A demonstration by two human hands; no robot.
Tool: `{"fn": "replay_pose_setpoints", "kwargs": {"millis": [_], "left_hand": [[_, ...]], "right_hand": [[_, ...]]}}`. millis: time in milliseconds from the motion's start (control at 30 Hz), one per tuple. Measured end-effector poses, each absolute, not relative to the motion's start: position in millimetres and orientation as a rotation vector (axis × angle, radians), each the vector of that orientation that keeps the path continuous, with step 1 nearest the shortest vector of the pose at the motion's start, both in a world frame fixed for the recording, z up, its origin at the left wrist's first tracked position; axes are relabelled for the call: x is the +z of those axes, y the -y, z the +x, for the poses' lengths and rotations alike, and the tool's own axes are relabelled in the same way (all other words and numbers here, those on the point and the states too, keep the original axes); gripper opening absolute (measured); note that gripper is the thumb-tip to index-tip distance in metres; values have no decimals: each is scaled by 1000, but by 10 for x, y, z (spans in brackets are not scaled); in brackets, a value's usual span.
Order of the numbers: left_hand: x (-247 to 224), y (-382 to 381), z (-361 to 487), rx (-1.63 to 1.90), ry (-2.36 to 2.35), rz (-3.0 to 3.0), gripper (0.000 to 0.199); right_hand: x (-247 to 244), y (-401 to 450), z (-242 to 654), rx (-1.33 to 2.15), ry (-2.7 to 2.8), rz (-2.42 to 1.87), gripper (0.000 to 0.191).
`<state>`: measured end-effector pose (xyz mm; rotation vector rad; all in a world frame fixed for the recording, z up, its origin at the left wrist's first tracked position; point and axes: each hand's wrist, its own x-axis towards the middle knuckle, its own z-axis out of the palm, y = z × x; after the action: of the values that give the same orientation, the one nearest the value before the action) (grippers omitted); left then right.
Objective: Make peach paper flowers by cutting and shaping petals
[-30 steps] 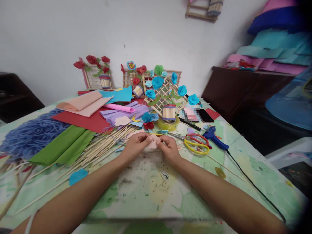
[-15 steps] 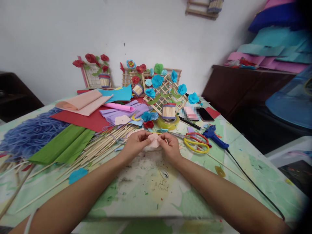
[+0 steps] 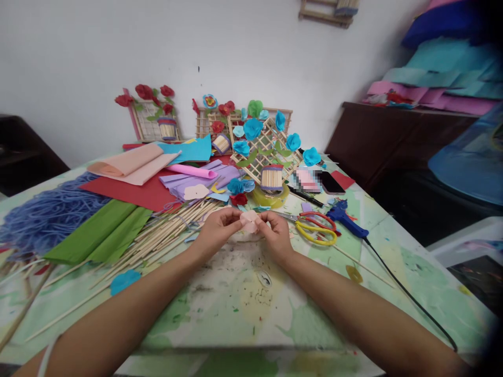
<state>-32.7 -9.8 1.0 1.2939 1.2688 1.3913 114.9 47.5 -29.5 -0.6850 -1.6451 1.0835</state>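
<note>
Between my two hands is a pale pink paper flower (image 3: pixel 249 221), held a little above the table. My left hand (image 3: pixel 222 227) pinches its left edge between thumb and fingers. On the other side my right hand (image 3: pixel 275 231) grips the right edge the same way. Just right of that hand lie scissors (image 3: pixel 316 233) with yellow and red handles. Another pale pink paper cut-out (image 3: pixel 197 192) rests beyond my left hand. Blue and red paper flowers (image 3: pixel 238 199) sit behind the hands, near a roll of yellow tape (image 3: pixel 270 198).
A blue glue gun (image 3: pixel 348 219) with a black cord lies at right. To the left are thin wooden sticks (image 3: pixel 168 230), green paper (image 3: pixel 94 230) and blue yarn (image 3: pixel 51 209). Stick lattices with paper flowers (image 3: pixel 267 149) stand at the back. A phone (image 3: pixel 330 183) lies behind the scissors.
The pink flower has been turned or spread slightly between my fingers, so its petals and centre show more. Both hands stay in about the same place.
</note>
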Motion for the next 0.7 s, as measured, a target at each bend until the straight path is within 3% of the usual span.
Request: {"fn": "replay_pose_setpoints", "kwargs": {"millis": [133, 267, 433, 600, 700], "left_hand": [[5, 99, -338, 1401, -1332, 1341, 21], [11, 99, -333, 1423, -1333, 1324, 25], [17, 97, -330, 1443, -1264, 1283, 24], [-48, 75, -369, 1456, -1223, 1201, 22], [-67, 67, -382, 1452, -1220, 1226, 22]], "right_hand": [[-303, -459, 1141, 1146, 1613, -623, 14], [-287, -451, 1141, 924, 1621, -583, 38], [-252, -470, 1152, 686, 1733, -613, 19], [-222, -435, 1155, 609, 1683, -650, 38], [-227, -416, 1153, 599, 1709, -613, 27]]}}
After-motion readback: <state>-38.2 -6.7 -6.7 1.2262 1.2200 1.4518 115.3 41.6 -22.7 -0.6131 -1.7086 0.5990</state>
